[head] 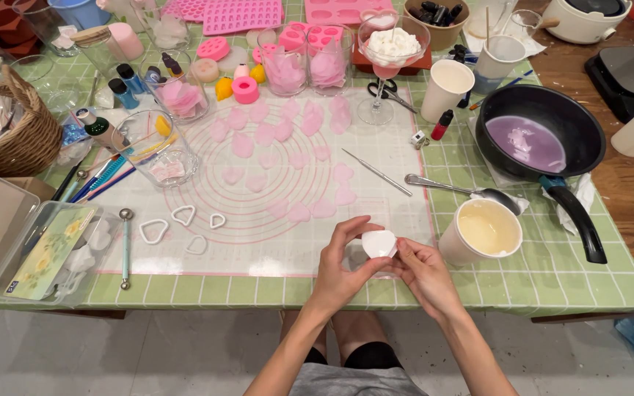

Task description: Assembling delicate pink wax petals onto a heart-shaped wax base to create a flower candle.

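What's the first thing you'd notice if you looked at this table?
Both hands, the left hand and the right hand, pinch a small white heart-shaped piece at the near edge of the table. Behind them, pale pink heart petals lie scattered over a white mat with pink circles. To the right sits a black pan of purple liquid, with a paper cup of cream-coloured liquid in front of it.

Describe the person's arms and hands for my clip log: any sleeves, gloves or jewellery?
Both arms are bare to the elbow and beyond, with no sleeves showing. The left hand and right hand wear no gloves, and no rings, watch or bracelets can be seen. The fingernails look short and unpainted.
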